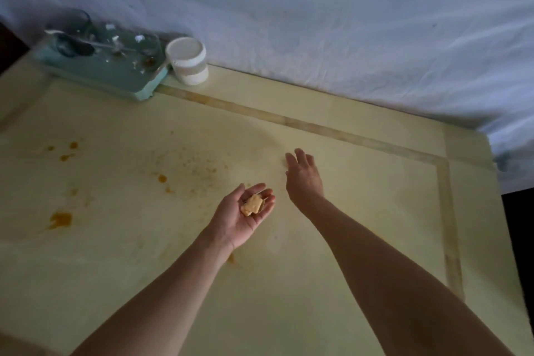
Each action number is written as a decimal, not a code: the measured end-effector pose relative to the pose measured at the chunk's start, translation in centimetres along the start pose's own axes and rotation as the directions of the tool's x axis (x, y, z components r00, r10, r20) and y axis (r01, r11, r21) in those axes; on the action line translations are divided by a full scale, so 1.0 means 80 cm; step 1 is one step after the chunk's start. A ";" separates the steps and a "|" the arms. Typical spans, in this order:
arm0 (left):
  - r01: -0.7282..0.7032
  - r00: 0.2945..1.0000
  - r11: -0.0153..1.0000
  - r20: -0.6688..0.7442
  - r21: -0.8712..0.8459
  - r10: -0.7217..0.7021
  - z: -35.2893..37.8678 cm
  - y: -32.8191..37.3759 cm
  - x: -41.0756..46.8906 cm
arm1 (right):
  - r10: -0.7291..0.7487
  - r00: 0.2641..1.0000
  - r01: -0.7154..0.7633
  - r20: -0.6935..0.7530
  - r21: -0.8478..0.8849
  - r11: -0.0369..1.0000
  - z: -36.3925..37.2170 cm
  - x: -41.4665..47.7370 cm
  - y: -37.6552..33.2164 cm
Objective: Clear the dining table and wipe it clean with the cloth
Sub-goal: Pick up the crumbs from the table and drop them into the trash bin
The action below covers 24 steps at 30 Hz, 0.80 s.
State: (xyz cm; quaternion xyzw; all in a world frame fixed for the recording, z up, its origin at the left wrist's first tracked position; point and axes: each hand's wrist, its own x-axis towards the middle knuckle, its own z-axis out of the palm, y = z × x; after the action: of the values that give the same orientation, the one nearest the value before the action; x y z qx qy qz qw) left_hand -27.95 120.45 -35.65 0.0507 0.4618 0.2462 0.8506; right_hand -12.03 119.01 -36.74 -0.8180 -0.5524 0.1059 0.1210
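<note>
Table [346, 240]: beneath both your hands; orange stains [60, 218] to their left.
Tray [115, 75]: far ahead-left of your hands, white jar [187, 61] beside it.
Right hand [303, 179]: palm down, fingers straight, empty.
Left hand [245, 211]: palm up, relaxed, apart from the right.
Food scrap [252, 204]: resting in your left palm.

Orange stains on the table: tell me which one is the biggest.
The smear toward the left side of the table, far left of the left hand. It is a broad blotch; the others, like the spot farther back, are small dots.
</note>
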 end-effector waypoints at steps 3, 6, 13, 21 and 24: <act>-0.009 1.000 1.000 -0.011 -0.012 0.009 0.004 0.003 0.012 | -0.063 0.998 0.063 -0.006 -0.089 0.994 0.009 0.013 0.006; -0.017 1.000 1.000 -0.019 -0.021 0.017 0.011 0.004 0.018 | -0.109 0.992 0.103 -0.057 -0.104 0.989 0.020 0.011 0.013; -0.037 0.999 0.999 -0.019 -0.036 0.037 0.023 0.004 0.019 | -0.024 0.970 0.095 -0.244 0.284 0.954 -0.007 -0.014 -0.004; 0.002 0.997 1.000 0.081 0.009 -0.002 0.029 -0.011 -0.011 | -0.281 0.928 0.350 -0.246 0.309 0.884 -0.042 -0.112 -0.069; 0.015 0.995 1.000 0.096 0.002 -0.015 0.030 -0.017 -0.040 | -0.166 0.945 0.271 -0.284 0.390 0.880 -0.052 -0.140 -0.067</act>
State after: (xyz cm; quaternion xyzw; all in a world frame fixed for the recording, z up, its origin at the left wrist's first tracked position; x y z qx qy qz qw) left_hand -26.90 118.11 -32.28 0.0597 0.4210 0.2369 0.8735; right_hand -19.57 110.22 -30.64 -0.7108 -0.5864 0.1083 0.3731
